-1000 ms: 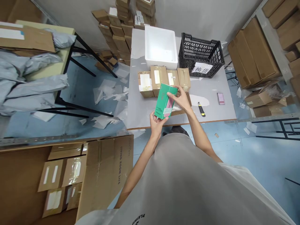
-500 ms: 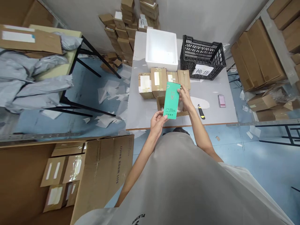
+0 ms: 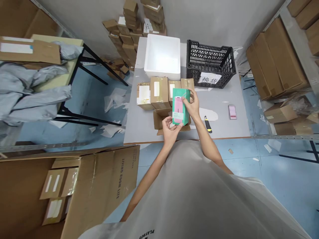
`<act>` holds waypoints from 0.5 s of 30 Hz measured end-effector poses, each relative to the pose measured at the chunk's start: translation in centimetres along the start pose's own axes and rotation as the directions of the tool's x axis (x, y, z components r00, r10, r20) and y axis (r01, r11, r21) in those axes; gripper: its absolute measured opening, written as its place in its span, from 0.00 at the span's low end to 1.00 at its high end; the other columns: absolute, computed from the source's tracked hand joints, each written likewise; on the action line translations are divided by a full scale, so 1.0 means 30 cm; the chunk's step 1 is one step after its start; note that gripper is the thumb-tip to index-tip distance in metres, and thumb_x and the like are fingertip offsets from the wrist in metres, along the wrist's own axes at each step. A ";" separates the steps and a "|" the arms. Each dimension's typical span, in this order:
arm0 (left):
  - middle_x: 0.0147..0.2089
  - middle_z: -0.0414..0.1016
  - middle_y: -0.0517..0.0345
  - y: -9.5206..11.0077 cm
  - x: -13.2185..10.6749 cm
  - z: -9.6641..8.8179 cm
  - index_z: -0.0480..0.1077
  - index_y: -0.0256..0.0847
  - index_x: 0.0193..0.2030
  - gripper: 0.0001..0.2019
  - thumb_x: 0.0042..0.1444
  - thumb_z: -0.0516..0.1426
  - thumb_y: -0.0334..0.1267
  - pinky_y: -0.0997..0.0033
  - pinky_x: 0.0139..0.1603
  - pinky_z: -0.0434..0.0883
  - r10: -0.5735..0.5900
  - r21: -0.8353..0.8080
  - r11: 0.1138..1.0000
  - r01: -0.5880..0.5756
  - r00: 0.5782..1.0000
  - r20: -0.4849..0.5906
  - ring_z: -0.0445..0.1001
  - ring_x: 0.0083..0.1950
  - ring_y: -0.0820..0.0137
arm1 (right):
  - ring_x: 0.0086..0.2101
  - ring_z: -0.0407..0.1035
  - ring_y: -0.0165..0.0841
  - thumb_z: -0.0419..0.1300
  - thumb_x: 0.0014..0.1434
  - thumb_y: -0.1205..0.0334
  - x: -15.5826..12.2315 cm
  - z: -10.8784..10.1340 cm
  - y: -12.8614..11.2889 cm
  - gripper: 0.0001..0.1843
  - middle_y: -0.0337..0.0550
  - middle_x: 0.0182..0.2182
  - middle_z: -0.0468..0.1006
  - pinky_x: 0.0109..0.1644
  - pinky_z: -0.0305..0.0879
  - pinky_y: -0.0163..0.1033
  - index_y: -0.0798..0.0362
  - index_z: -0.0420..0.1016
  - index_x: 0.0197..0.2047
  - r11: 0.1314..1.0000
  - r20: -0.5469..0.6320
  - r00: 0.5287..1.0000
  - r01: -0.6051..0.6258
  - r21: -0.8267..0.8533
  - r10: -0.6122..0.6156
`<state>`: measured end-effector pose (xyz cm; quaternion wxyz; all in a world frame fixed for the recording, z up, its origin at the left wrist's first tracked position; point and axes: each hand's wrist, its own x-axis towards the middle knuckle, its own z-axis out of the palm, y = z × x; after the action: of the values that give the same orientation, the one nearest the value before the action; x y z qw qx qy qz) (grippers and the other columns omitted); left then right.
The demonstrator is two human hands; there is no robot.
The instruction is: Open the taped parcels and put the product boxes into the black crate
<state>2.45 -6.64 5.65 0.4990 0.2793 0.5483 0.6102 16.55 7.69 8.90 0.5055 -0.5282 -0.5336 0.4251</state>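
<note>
Foam box [image 3: 162, 54] left of crate [image 3: 210, 63]

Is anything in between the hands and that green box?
No, nothing visible. The left hand grips the green box at its bottom end, the right hand its upper right edge, both touching it directly, above an open cardboard box.

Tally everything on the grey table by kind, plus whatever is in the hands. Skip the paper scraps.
sealed brown boxes: 4
open carton: 1
green box, in hand: 1
foam box: 1
black crate: 1
knife: 1
pink item: 1
Total: 10
</note>
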 end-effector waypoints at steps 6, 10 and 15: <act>0.59 0.89 0.46 -0.069 0.017 0.023 0.81 0.45 0.51 0.28 0.49 0.83 0.52 0.44 0.72 0.84 -0.322 -0.194 0.915 0.354 0.930 0.176 0.87 0.65 0.50 | 0.68 0.79 0.50 0.75 0.62 0.21 0.035 -0.087 0.044 0.48 0.53 0.70 0.84 0.69 0.85 0.58 0.38 0.76 0.75 0.995 0.091 0.993 -0.078 0.058 0.073; 0.57 0.92 0.46 -0.083 0.000 0.042 0.84 0.44 0.48 0.26 0.47 0.84 0.51 0.44 0.75 0.84 -0.339 -0.178 0.912 0.370 0.923 0.183 0.89 0.66 0.47 | 0.65 0.82 0.50 0.62 0.64 0.10 0.030 -0.097 0.088 0.56 0.56 0.69 0.85 0.68 0.85 0.58 0.40 0.72 0.79 0.997 0.141 0.989 -0.062 0.053 0.055; 0.60 0.91 0.45 -0.057 -0.015 0.058 0.86 0.44 0.54 0.30 0.48 0.85 0.53 0.41 0.77 0.83 -0.292 -0.136 0.942 0.306 0.949 0.118 0.88 0.69 0.46 | 0.69 0.80 0.52 0.60 0.64 0.07 0.045 -0.074 0.129 0.60 0.59 0.72 0.83 0.77 0.80 0.62 0.42 0.70 0.82 0.983 0.129 0.986 -0.122 0.137 0.104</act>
<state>4.67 -6.53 4.54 0.6315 0.1828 0.5115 0.5534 19.35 9.17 5.49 0.4840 -0.4929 -0.5004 0.5218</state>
